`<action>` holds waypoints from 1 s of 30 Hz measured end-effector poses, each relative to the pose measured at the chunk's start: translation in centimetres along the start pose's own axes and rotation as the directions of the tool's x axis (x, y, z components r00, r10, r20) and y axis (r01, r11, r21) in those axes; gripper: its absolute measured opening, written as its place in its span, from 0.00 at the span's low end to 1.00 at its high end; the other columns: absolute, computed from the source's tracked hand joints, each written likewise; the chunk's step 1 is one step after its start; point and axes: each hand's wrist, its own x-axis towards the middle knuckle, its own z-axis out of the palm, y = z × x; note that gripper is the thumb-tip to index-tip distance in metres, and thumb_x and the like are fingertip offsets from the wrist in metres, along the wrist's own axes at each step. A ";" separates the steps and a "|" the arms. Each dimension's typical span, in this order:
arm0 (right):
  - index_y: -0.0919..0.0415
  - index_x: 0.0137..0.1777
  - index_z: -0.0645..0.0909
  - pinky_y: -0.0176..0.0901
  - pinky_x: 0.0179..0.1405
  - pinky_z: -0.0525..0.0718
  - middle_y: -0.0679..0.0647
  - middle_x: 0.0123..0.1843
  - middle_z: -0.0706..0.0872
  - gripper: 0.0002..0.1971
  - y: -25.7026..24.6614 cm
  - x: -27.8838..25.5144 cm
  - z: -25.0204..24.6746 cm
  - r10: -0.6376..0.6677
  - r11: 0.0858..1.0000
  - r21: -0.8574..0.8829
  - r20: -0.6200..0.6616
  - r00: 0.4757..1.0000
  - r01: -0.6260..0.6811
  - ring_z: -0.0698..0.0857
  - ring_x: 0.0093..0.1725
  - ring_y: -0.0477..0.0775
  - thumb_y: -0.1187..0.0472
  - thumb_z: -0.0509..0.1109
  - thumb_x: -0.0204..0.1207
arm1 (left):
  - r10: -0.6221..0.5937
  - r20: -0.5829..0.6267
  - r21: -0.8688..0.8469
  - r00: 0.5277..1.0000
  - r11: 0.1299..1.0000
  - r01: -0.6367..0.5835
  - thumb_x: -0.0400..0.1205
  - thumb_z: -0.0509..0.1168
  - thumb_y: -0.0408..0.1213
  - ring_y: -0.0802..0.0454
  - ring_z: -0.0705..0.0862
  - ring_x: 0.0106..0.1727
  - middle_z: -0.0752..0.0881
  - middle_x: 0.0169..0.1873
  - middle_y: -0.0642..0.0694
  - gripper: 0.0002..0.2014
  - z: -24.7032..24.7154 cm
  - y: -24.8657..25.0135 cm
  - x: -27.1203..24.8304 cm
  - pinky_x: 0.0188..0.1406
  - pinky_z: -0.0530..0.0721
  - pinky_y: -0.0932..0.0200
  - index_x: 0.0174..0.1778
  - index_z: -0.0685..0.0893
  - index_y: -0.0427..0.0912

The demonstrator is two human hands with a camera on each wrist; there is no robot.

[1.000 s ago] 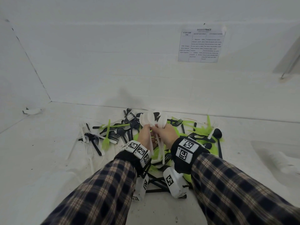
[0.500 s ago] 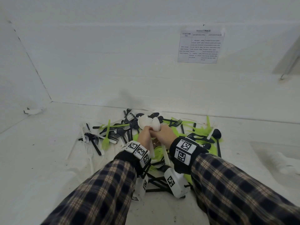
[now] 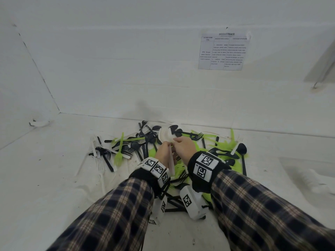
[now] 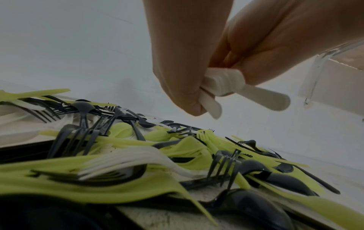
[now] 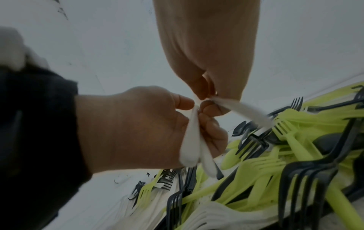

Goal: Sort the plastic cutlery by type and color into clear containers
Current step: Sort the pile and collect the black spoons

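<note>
A mixed pile of black, lime-green and white plastic cutlery [image 3: 118, 156] lies on the white floor by the wall. My left hand [image 3: 164, 153] grips a nested bunch of white spoons [image 3: 165, 135]; their handles [image 4: 222, 84] stick out below its curled fingers. My right hand [image 3: 184, 147] is right beside it and pinches a white spoon [image 5: 242, 109] at the top of the bunch, thumb against fingertip. Both hands hover just above the middle of the pile [image 4: 177, 149]. The left hand [image 5: 138, 124] also shows in the right wrist view, its fingers wrapped round the spoons [image 5: 193, 140].
A printed sheet [image 3: 223, 51] is taped to the white wall behind the pile. Loose white forks [image 3: 101, 171] lie on the floor to the left. A faint clear container [image 3: 308, 171] stands on the right; its clear edge [image 4: 319, 62] shows near the hands.
The separate white spoon in my right hand has been brought against the bunch in my left hand. Both hands have closed together and the bunch has tilted slightly.
</note>
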 end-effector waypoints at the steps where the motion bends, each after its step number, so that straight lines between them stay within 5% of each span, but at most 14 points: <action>1: 0.64 0.58 0.84 0.48 0.60 0.81 0.60 0.55 0.87 0.12 0.1 -0.2 -0.1 0.004 1.000 -0.003 -0.072 0.997 -0.004 0.83 0.54 0.57 0.63 0.67 0.76 | -0.020 0.006 -0.005 1.000 1.000 0.020 0.85 0.50 0.39 0.49 0.76 0.28 0.78 0.28 0.42 0.15 0.0 0.0 -0.1 0.26 0.71 0.58 0.39 0.78 0.38; 3: 0.61 0.54 0.85 0.44 0.61 0.80 0.57 0.55 0.88 0.11 0.2 -0.6 -0.3 -0.008 1.000 -0.022 -0.172 0.985 0.004 0.84 0.58 0.56 0.60 0.71 0.74 | -0.046 0.026 0.003 0.999 0.999 0.046 0.84 0.49 0.39 0.46 0.79 0.33 0.80 0.34 0.39 0.15 0.1 0.1 -0.4 0.30 0.75 0.56 0.44 0.79 0.36; 6: 0.61 0.53 0.86 0.44 0.59 0.79 0.56 0.54 0.89 0.10 -0.1 -1.3 0.0 -0.086 0.986 -0.155 -0.138 0.987 0.064 0.84 0.58 0.55 0.57 0.68 0.76 | -0.068 0.075 -0.002 0.995 0.998 0.068 0.85 0.47 0.39 0.46 0.81 0.40 0.81 0.39 0.38 0.16 0.0 0.4 -0.7 0.40 0.76 0.56 0.45 0.79 0.37; 10: 0.58 0.58 0.86 0.43 0.61 0.79 0.56 0.57 0.88 0.12 -0.1 -1.8 0.9 -0.137 0.972 -0.196 -0.012 0.990 0.132 0.84 0.60 0.55 0.60 0.65 0.79 | -0.006 0.057 -0.031 0.998 0.999 0.008 0.88 0.41 0.37 0.59 0.79 0.19 0.80 0.15 0.51 0.18 -0.2 -0.1 -0.9 0.27 0.75 0.64 0.35 0.68 0.44; 13: 0.61 0.57 0.86 0.46 0.58 0.80 0.58 0.54 0.89 0.12 0.2 -1.9 1.1 -0.173 0.974 -0.133 0.073 0.982 0.181 0.86 0.56 0.57 0.61 0.66 0.78 | -0.011 -0.028 0.018 1.000 1.000 0.012 0.84 0.48 0.41 0.47 0.76 0.25 0.78 0.28 0.39 0.17 -1.2 -0.3 -0.4 0.28 0.73 0.61 0.36 0.75 0.38; 17: 0.61 0.54 0.87 0.38 0.44 0.82 0.53 0.42 0.87 0.11 0.0 -1.2 0.9 -0.133 0.989 -0.039 0.203 0.970 0.144 0.84 0.40 0.49 0.60 0.69 0.76 | -0.022 -0.106 0.051 0.994 0.998 0.028 0.83 0.48 0.44 0.52 0.64 0.18 0.66 0.25 0.44 0.16 -2.7 0.0 0.2 0.17 0.63 0.69 0.36 0.72 0.38; 20: 0.60 0.47 0.86 0.26 0.20 0.72 0.47 0.33 0.83 0.07 -0.6 0.1 0.4 -0.086 0.989 -0.096 0.217 0.972 0.109 0.76 0.28 0.43 0.60 0.67 0.77 | -0.025 -0.109 0.065 0.994 0.997 0.032 0.82 0.51 0.43 0.56 0.61 0.14 0.64 0.23 0.48 0.13 -3.5 0.6 0.3 0.15 0.60 0.72 0.34 0.70 0.41; 22: 0.58 0.40 0.84 0.24 0.14 0.68 0.47 0.31 0.81 0.07 -1.0 1.2 -0.2 -0.066 0.982 -0.159 0.199 0.978 0.099 0.74 0.25 0.44 0.63 0.66 0.77 | -0.013 -0.126 0.075 0.992 0.997 0.022 0.82 0.55 0.42 0.55 0.62 0.18 0.64 0.25 0.48 0.12 -4.1 1.2 0.5 0.17 0.59 0.70 0.34 0.68 0.43; 25: 0.63 0.46 0.87 0.30 0.26 0.76 0.52 0.36 0.84 0.09 -1.7 3.0 -0.7 -0.076 0.962 -0.243 0.189 0.979 0.122 0.77 0.29 0.47 0.66 0.64 0.76 | 0.024 -0.171 0.105 0.985 0.994 -0.006 0.81 0.60 0.38 0.52 0.63 0.21 0.65 0.26 0.45 0.10 -4.8 1.7 1.3 0.17 0.62 0.67 0.37 0.68 0.39; 28: 0.65 0.56 0.87 0.44 0.55 0.82 0.59 0.57 0.87 0.14 -2.3 4.5 -0.7 -0.095 0.907 -0.388 0.195 0.976 0.166 0.85 0.53 0.55 0.66 0.62 0.78 | 0.022 -0.195 0.104 0.980 0.995 -0.002 0.82 0.60 0.35 0.51 0.63 0.21 0.64 0.25 0.44 0.12 -5.4 1.9 2.4 0.19 0.62 0.66 0.35 0.67 0.38; 30: 0.63 0.62 0.84 0.42 0.62 0.77 0.58 0.65 0.84 0.16 -2.6 5.5 -0.4 -0.087 0.841 -0.506 0.222 0.971 0.191 0.80 0.66 0.58 0.66 0.59 0.79 | 0.021 -0.194 0.109 0.981 0.994 0.000 0.83 0.59 0.36 0.52 0.62 0.21 0.63 0.25 0.45 0.13 -5.6 2.1 3.1 0.21 0.61 0.65 0.33 0.66 0.39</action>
